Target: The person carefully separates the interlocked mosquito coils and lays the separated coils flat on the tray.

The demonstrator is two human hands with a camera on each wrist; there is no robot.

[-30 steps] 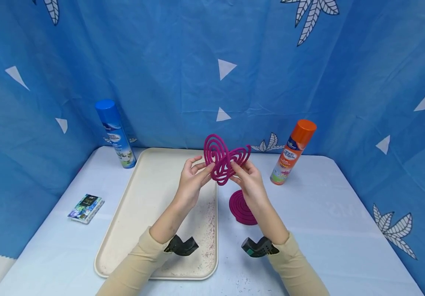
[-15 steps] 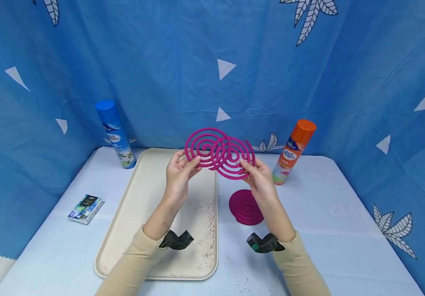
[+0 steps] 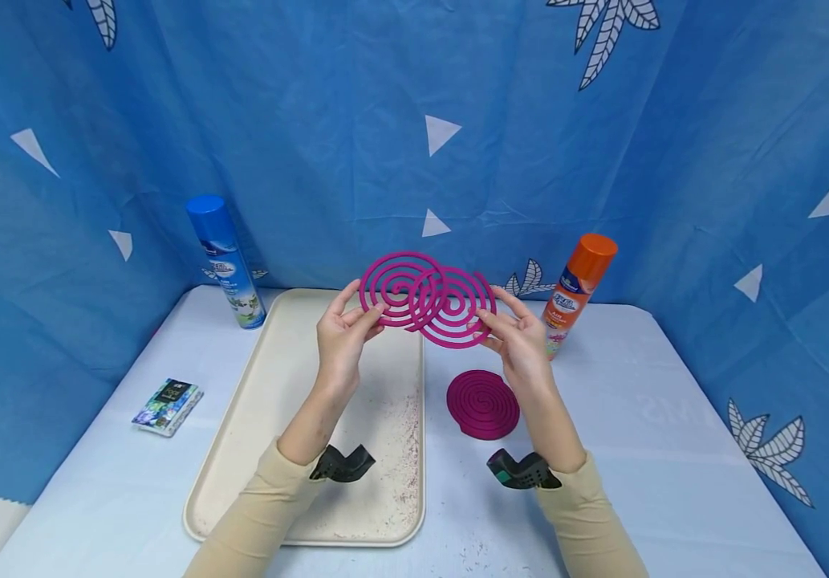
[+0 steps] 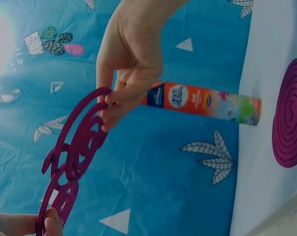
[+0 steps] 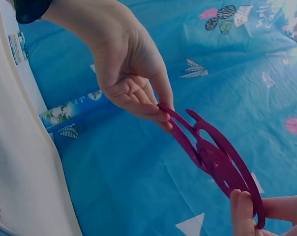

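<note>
Two magenta mosquito coils hang overlapped in the air, their rings crossing in the middle. My left hand [image 3: 340, 341] pinches the outer edge of the left coil [image 3: 401, 291] between thumb and fingers. On the other side, my right hand [image 3: 526, 345] pinches the edge of the right coil [image 3: 455, 307]. Both wrist views show the pair nearly edge-on, the coils [image 4: 82, 147] still joined where they cross. A third, tightly wound mosquito coil [image 3: 482, 405] lies flat on the table below my right hand.
A cream tray [image 3: 277, 449] with magenta crumbs near its right rim lies under my left arm. A blue spray can [image 3: 229, 265] stands behind left, an orange spray can [image 3: 579, 281] behind right. A small patterned packet [image 3: 168, 408] lies left of the tray. Blue curtain surrounds the table.
The coils, earlier bunched and tilted together, now spread side by side facing me. Both hands have moved apart to the outer edges, and the right hand has shifted a little rightward.
</note>
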